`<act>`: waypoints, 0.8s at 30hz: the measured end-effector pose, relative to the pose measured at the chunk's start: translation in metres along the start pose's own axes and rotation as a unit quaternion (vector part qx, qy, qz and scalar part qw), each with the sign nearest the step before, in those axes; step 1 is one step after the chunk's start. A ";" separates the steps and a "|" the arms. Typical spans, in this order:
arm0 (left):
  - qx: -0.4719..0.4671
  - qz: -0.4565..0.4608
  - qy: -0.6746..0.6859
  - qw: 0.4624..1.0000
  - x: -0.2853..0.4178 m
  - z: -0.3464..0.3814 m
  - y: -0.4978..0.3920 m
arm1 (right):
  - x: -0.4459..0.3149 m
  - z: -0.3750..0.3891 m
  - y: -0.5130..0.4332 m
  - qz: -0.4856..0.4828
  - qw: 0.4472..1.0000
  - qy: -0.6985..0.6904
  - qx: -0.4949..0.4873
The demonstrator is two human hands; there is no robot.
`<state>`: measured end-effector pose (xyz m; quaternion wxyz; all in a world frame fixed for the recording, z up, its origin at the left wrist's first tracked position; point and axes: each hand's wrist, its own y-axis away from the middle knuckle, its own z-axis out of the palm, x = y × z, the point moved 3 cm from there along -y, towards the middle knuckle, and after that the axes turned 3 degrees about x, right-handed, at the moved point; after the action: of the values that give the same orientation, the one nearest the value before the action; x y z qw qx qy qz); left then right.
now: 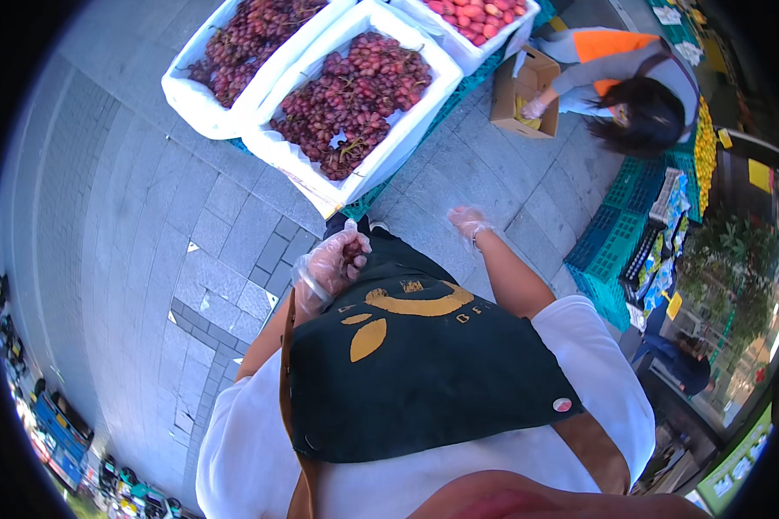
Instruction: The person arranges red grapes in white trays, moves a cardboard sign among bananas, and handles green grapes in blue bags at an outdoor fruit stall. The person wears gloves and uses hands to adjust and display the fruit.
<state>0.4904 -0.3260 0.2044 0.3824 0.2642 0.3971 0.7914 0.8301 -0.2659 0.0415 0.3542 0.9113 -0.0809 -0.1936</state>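
My left hand (335, 263), in a clear plastic glove, is curled at the front of my dark apron (422, 363); small dark reddish pieces, perhaps grapes, show between its fingers. Out to the right, my right hand (469, 222), also gloved, hangs over the paving with its fingers loosely apart and nothing visible in it. Beyond the left hand stands a white-lined foam box (399, 159) of red grapes (357, 97). A second white box (201, 117) with grapes (240, 48) sits against its left side. Red plum-like fruit (477, 16) fills another box behind, at the right.
A person (642, 97) bends over a cardboard box (522, 124) at the upper right, one gloved hand inside near yellow items. Teal plastic crates (613, 240) with packaged goods stand at the right. A green crate (363, 204) supports the grape box. Another person (678, 363) is farther off.
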 end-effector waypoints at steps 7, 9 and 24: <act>-0.085 -0.047 -0.132 0.987 -0.010 0.072 -0.016 | 0.120 0.022 0.090 -0.033 0.982 0.186 -0.010; -0.117 -0.071 -0.191 0.972 -0.016 0.081 -0.019 | 0.143 0.024 0.132 0.090 0.988 0.124 0.034; 0.042 -0.019 -0.173 0.984 0.170 -0.213 0.126 | -0.164 0.172 0.211 0.307 0.947 -0.052 0.078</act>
<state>0.1902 -0.3279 0.2125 0.4486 0.4054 0.3626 0.7091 0.6075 -0.4804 0.1169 0.3196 0.8559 -0.3898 -0.1156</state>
